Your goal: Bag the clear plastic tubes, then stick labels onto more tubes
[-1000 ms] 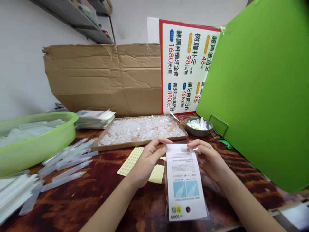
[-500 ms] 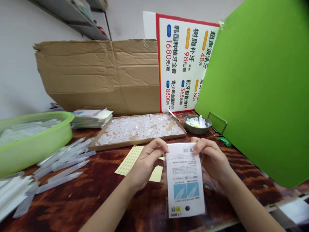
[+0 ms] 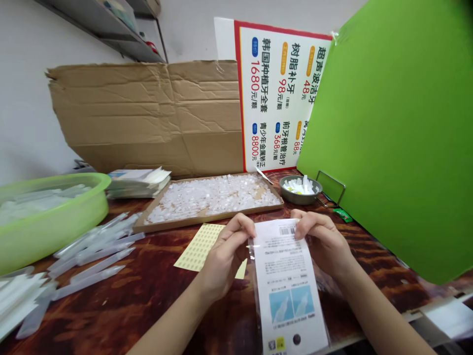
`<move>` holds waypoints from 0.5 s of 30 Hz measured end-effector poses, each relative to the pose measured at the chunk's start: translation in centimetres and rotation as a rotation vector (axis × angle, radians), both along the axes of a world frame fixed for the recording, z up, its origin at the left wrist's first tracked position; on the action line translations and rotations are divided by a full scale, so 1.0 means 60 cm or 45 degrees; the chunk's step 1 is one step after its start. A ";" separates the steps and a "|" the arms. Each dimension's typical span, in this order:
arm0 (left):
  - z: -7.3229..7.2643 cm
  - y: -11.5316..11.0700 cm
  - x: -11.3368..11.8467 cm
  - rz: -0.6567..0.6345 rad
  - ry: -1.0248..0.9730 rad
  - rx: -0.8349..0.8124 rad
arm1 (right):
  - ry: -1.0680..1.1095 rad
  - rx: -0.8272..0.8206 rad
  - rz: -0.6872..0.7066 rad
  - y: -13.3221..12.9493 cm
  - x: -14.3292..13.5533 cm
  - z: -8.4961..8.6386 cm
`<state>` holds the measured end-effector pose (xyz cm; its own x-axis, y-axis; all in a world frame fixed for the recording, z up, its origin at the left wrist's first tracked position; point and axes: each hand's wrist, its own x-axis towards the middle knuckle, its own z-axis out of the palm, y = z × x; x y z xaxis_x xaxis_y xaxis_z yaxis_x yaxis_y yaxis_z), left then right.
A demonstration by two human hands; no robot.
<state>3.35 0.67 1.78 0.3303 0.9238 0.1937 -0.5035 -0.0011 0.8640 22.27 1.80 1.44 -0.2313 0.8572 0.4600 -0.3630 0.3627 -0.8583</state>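
Between my hands hangs a clear plastic packet (image 3: 286,276) with a white printed card inside, its barcode end towards the far side and two blue pictures near me. My left hand (image 3: 231,254) pinches its upper left corner between thumb and fingers. At the upper right corner my right hand (image 3: 321,239) grips it the same way. Under and beside my left hand lies a pale yellow sticker sheet (image 3: 197,246), partly covered by the hand. Behind my hands, a shallow cardboard tray (image 3: 218,217) holds many small clear plastic pieces.
To the left stand a green basin (image 3: 88,202) of translucent tubes, loose plastic tubes (image 3: 98,271) and white cards (image 3: 18,301). A stack of cards (image 3: 138,182) is behind. A metal bowl (image 3: 301,197) of white strips sits by a green panel (image 3: 388,138) on the right.
The packet's near end has swung closer to me and slightly right, so the card looks larger and its bottom edge leaves the view. Both hands keep their grip. The view has shifted slightly.
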 end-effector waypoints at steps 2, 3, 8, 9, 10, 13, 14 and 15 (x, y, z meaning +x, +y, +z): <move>0.002 -0.003 0.002 -0.014 -0.007 -0.030 | 0.008 0.010 0.013 0.000 0.001 0.000; 0.003 -0.005 0.003 -0.012 0.001 -0.051 | 0.001 0.004 0.039 0.001 0.001 0.000; 0.003 -0.005 0.009 0.149 0.201 -0.025 | -0.106 -0.056 0.160 0.001 0.004 0.000; 0.001 -0.004 0.011 0.175 0.225 0.005 | -0.098 -0.054 0.140 0.000 0.004 0.001; -0.002 -0.003 0.012 0.199 0.234 0.034 | -0.071 -0.059 0.120 -0.001 0.005 0.002; -0.007 0.001 0.015 0.307 0.219 0.104 | 0.031 -0.152 0.089 -0.002 0.005 0.006; -0.007 0.002 0.015 0.357 0.211 0.124 | 0.028 -0.199 0.074 -0.002 0.005 0.006; -0.007 0.004 0.015 0.410 0.200 0.145 | -0.014 -0.248 0.063 -0.002 0.005 0.006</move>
<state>4.24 0.92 1.36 0.0601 0.9606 0.2715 -0.3230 -0.2387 0.9158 22.55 1.70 1.80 -0.2791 0.9173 0.2842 -0.3667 0.1717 -0.9144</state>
